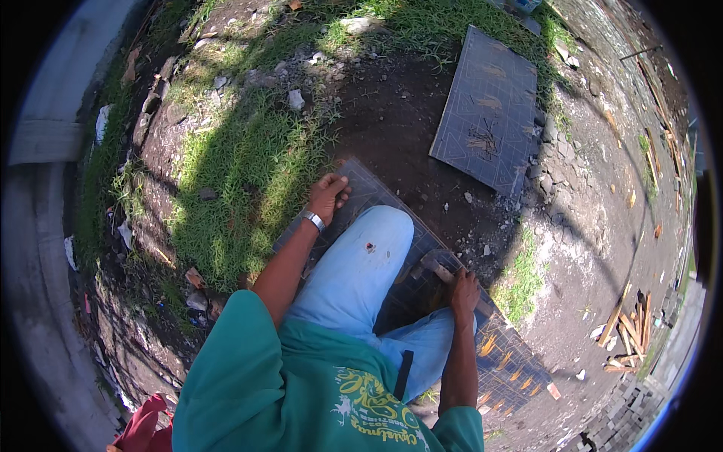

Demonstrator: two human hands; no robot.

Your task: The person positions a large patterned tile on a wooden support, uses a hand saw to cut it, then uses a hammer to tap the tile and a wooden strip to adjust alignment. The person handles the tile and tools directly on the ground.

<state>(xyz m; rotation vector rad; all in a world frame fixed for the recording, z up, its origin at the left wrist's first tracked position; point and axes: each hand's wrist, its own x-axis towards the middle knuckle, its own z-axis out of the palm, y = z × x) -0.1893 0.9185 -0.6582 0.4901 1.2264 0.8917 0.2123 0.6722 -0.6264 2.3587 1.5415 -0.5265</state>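
I am over a dark panel with a pale line pattern and orange marks, which lies on the ground under my bent legs in blue jeans. My left hand, a metal watch on its wrist, is at the panel's far left edge with its fingers curled; whatever they hold is hidden. Over the panel's right edge is my right hand, closed beside my knee. Close to its fingertips shows a short grey-brown piece, whose kind I cannot make out.
A second dark patterned panel lies on the soil ahead to the right, stones along its edge. Grass grows at the left. A pile of wood scraps lies far right, near grey paving blocks. Red cloth is at the lower left.
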